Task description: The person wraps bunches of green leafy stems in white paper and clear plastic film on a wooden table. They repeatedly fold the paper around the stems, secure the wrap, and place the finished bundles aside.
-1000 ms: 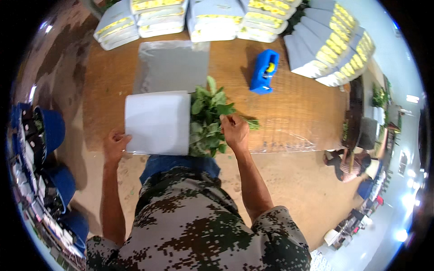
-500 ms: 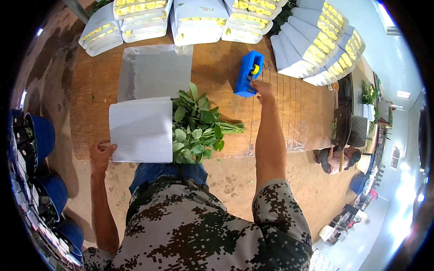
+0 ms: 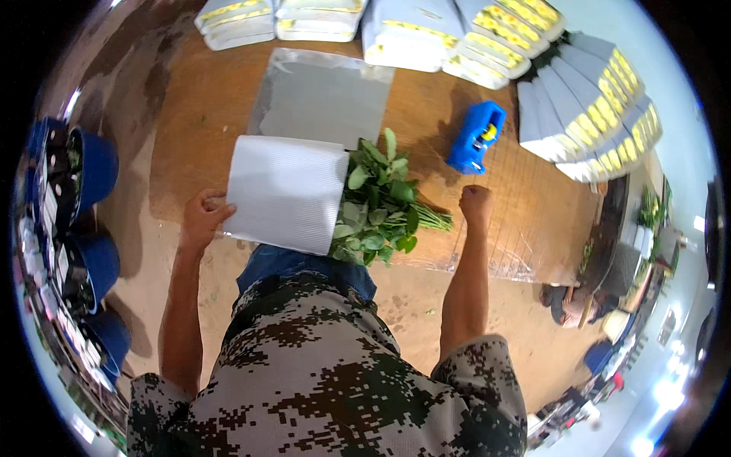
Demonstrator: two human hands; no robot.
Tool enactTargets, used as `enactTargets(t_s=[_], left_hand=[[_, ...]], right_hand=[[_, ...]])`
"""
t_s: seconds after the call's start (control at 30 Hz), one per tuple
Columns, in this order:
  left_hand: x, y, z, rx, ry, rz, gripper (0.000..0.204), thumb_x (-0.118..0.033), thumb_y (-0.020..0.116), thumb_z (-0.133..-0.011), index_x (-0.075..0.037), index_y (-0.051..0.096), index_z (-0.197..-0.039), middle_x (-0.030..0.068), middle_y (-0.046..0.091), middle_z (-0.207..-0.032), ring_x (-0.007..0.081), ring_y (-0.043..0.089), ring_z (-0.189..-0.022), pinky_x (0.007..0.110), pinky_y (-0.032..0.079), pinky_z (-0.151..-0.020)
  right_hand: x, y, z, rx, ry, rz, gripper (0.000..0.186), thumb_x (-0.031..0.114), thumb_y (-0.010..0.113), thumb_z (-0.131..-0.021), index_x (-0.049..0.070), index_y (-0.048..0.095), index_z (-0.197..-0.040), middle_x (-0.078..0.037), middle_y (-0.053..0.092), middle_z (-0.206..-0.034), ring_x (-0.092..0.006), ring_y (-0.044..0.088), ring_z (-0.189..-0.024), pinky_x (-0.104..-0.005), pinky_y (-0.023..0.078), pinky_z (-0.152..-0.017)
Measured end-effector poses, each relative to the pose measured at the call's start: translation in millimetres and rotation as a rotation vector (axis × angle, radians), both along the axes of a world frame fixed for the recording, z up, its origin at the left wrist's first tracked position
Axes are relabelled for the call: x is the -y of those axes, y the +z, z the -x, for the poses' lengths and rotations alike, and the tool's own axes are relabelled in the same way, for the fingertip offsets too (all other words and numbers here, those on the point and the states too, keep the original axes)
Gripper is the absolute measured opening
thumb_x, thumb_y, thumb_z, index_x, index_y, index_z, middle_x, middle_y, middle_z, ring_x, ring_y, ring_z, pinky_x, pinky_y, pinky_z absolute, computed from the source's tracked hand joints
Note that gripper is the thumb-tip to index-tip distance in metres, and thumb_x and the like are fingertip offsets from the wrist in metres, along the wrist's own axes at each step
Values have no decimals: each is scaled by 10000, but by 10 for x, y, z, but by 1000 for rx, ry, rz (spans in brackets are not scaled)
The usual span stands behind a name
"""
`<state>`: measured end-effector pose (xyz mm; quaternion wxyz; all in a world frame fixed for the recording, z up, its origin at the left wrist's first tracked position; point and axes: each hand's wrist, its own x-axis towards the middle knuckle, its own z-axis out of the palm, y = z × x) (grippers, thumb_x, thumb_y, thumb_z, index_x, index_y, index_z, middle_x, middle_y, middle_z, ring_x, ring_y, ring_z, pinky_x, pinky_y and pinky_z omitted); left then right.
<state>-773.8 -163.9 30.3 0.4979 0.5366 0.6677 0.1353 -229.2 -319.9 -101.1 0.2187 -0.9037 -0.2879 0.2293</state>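
Observation:
A bunch of leafy green stems [image 3: 388,209] lies on the wooden table in front of me, stem ends pointing right. White corrugated paper [image 3: 287,194] wraps its left part and hides whatever heads are inside. My left hand [image 3: 204,219] pinches the paper's lower left edge, thumb on top. My right hand [image 3: 477,204] is closed just below a blue tape dispenser [image 3: 477,139] with a yellow roll core, apart from it. Whatever those fingers hold, if anything, is too small to make out. Beyond the wrapped bunch lies a clear plastic sheet [image 3: 324,95], flat on the table.
Wrapped bunches of yellow flowers [image 3: 411,34] line the table's far side, with more stacked bunches [image 3: 590,107] at the far right. Blue buckets [image 3: 97,167] stand on the floor to the left. Another person [image 3: 575,306] is low beyond the table's right end.
My right hand has come away from the tape dispenser, back toward me, and closed. The whole view has shifted and tilted. My left hand stays at the paper's edge.

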Motion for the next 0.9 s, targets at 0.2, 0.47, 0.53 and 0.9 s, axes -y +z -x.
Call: enactTargets(t_s=[0.2, 0.47, 0.53, 0.9], left_hand=[[96, -18, 75, 62, 58, 20, 386, -128, 763, -762, 12, 650, -1103, 75, 659, -775, 141, 616, -705, 283, 488, -629], [117, -134, 109, -12, 20, -90, 459, -191, 787, -727, 10, 655, -1117, 60, 638, -731, 127, 597, -675, 287, 466, -610], [141, -80, 90, -9, 18, -74, 495, -202, 780, -740, -8, 633, -1171, 42, 608, -735, 124, 575, -677, 286, 456, -609], [155, -11, 74, 96, 60, -77, 447, -233, 783, -723, -14, 660, -1093, 147, 690, -781, 205, 663, -693, 323, 511, -645]], right_hand=[[-398, 1199, 1147, -122, 569, -282, 264, 83, 606, -862, 20, 689, -1104, -73, 650, -772, -132, 628, -699, -289, 502, -657], [-1007, 1720, 2229, -261, 1315, 122, 738, 85, 562, -897, 102, 149, -1508, -197, 651, -851, -361, 643, -731, -456, 514, -674], [-1073, 1694, 2304, -241, 1349, 193, 723, 67, 548, -894, 99, 169, -1508, -163, 661, -843, -341, 649, -745, -435, 507, -692], [-1452, 1246, 2395, 39, 1483, 320, 466, 216, 690, -841, 57, 346, -1112, -206, 643, -779, -442, 633, -797, -516, 471, -668]])
